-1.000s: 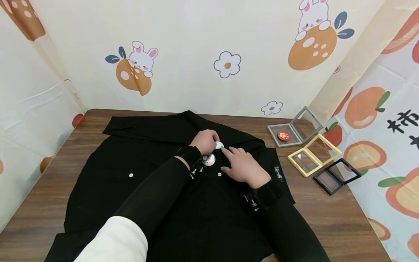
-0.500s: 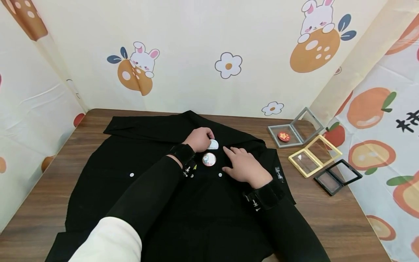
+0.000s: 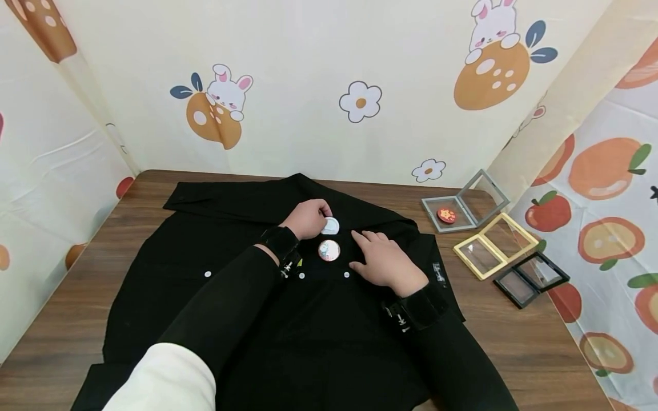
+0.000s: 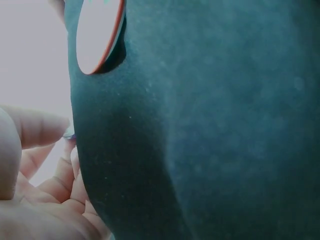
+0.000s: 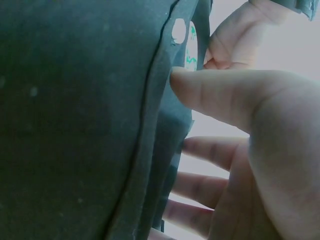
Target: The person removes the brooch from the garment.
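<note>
A black shirt [image 3: 308, 331] lies spread on the wooden table. My left hand [image 3: 305, 219] pinches the edge of a white round disc [image 3: 331, 226] over the upper part of the cloth. Just below it on the shirt is a round badge [image 3: 329, 250] with a pale picture and a red rim [image 4: 117, 35]. To the right, my right hand [image 3: 379, 258] rests on the shirt with its fingers spread, its thumb [image 5: 200, 87] touching the cloth near a small white button [image 5: 179, 31].
At the right stand three small opened clear-windowed frames: grey [image 3: 448, 227] with a red round badge [image 3: 446, 215] inside, yellow [image 3: 480, 274] and black [image 3: 519, 305]. A printed curtain [image 3: 288, 114] rises behind the wooden table [image 3: 493, 319].
My left hand has drawn the white disc a little to the left, away from the right fingertips, uncovering more of the disc and badge. The right hand stays in place on the shirt.
</note>
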